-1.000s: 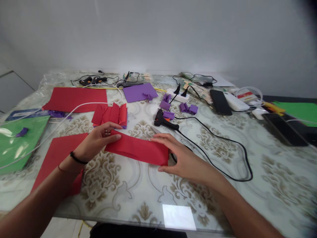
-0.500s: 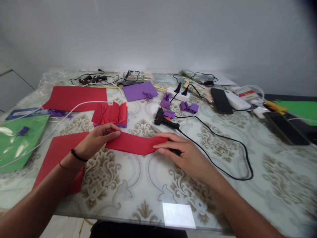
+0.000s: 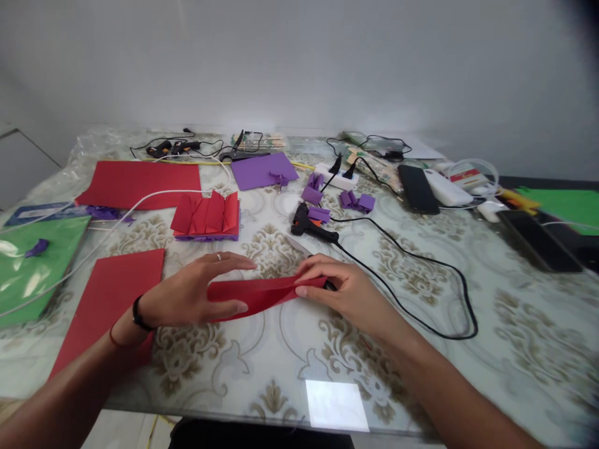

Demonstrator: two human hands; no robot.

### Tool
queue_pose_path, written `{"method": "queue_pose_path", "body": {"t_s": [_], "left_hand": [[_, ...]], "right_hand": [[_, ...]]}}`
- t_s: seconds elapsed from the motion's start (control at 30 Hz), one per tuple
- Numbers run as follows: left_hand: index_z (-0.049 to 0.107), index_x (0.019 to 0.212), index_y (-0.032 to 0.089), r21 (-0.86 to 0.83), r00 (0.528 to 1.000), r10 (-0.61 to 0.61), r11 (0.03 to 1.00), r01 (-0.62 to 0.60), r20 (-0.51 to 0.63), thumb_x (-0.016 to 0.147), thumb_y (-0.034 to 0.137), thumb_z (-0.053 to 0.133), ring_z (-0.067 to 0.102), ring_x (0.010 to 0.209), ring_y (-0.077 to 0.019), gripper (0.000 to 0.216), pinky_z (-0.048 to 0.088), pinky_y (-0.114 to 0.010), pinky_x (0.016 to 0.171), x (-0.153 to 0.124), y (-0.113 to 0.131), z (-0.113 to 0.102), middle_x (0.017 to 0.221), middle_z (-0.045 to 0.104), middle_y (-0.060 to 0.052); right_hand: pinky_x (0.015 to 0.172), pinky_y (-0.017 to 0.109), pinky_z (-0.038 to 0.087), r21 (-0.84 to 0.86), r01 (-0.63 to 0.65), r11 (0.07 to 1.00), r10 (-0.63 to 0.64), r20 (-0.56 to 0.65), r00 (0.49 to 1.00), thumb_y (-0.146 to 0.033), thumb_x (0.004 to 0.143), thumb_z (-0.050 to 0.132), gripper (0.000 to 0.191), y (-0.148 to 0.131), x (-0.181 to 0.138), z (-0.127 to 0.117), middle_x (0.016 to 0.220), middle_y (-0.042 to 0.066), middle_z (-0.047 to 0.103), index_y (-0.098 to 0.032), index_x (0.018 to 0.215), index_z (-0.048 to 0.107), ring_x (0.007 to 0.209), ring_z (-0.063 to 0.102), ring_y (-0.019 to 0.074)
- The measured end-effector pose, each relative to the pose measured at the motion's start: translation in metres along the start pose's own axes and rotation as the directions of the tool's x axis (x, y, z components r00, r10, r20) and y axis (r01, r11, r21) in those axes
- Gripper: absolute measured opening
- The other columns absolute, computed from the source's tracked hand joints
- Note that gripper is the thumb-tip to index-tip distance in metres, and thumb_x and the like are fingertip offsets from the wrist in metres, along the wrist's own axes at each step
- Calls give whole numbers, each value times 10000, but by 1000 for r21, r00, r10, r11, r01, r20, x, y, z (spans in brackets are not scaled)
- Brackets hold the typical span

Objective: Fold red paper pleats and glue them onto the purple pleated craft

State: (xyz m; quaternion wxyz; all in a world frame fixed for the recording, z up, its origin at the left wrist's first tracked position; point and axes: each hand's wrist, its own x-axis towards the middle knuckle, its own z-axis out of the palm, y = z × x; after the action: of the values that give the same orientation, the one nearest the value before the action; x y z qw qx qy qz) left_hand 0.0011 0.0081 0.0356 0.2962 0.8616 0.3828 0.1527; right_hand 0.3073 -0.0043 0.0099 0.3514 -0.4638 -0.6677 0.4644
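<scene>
A folded red paper strip (image 3: 262, 294) hangs just above the table, its layers slightly parted. My right hand (image 3: 344, 288) pinches its right end between thumb and fingers. My left hand (image 3: 199, 288) is around the left end with thumb and fingers spread apart; whether the palm touches the paper is hidden. A pointed metal blade (image 3: 297, 245) shows beyond my right hand, and a black handle (image 3: 330, 285) shows beside its fingers. I cannot tell whether that hand holds it. Folded red paper pieces (image 3: 206, 213) lie stacked on purple ones behind my left hand.
A black glue gun (image 3: 312, 224) with a looping cord lies beyond my right hand. Red sheets (image 3: 119, 280), green sheets (image 3: 42, 262) and a white cable (image 3: 145, 198) are at left. Purple paper (image 3: 259, 169), a power strip (image 3: 337, 177) and phones (image 3: 418, 189) lie farther back.
My left hand has let go of the strip's upper left edge and spread its fingers around that end. The strip has tilted and its layers have parted; my right hand still pinches it.
</scene>
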Motion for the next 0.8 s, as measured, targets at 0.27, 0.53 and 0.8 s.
{"method": "queue_pose_path", "body": {"t_s": [0.27,0.53,0.8], "left_hand": [[758,1138,213,151,999,-42,988,40,10,959,155,519,772,959,-245,304,553,-337,863,5,-3,7,1065,826,-66],[724,1265,223,108,999,-4,994,0,33,914,120,532,775,1016,-253,413,563,-336,900,4,2,5,1165,814,-67],[587,1434,263,150,1000,9,989,-13,27,898,72,589,712,1201,-285,569,563,-415,1023,-1,3,8,1344,731,-81]], "right_hand": [[1117,466,449,-91,39,995,-27,126,992,-433,903,769,201,-9,-5,-1,1328,84,718,-266,1004,814,1255,648,294],[781,319,568,-209,-3,978,37,159,987,-325,974,656,179,-14,-5,7,946,40,819,-237,908,797,868,747,214],[689,281,513,-281,-55,958,103,161,982,-327,929,711,131,-5,-4,8,873,9,805,-220,907,783,758,711,179]]}}
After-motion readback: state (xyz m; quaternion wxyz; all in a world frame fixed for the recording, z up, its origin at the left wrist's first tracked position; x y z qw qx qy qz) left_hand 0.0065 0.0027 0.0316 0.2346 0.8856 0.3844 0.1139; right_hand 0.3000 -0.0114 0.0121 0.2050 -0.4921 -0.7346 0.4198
